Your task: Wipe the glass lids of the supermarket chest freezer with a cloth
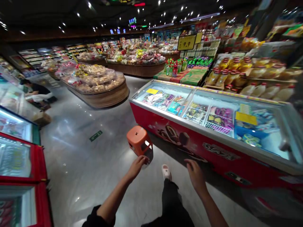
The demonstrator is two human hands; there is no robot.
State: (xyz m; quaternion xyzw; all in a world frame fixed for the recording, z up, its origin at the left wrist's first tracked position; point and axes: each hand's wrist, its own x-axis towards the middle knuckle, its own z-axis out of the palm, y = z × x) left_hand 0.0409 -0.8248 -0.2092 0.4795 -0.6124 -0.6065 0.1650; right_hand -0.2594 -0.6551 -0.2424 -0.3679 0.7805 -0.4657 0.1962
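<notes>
My left hand (pixel 137 166) is held out in front of me, its fingers loosely stretched, with nothing seen in it. In the picture its fingertips come close to the lower edge of an orange plastic stool (pixel 136 136); whether they touch it I cannot tell. The stool stands upright on the floor by the left end of a red chest freezer (pixel 163 126). My right hand (pixel 195 176) hangs over the floor near the freezer's front, fingers apart and empty. Frozen packs in wire baskets show through the freezer's glass top.
A shoe (pixel 166 172) of mine is on the shiny grey floor (pixel 78 164). Upright red-framed freezers (pixel 41 164) line the left side. A person (pixel 38 93) crouches farther back there. A wood-sided display island (pixel 106 96) stands ahead; oil bottles (pixel 234 64) are stacked behind the chest freezer.
</notes>
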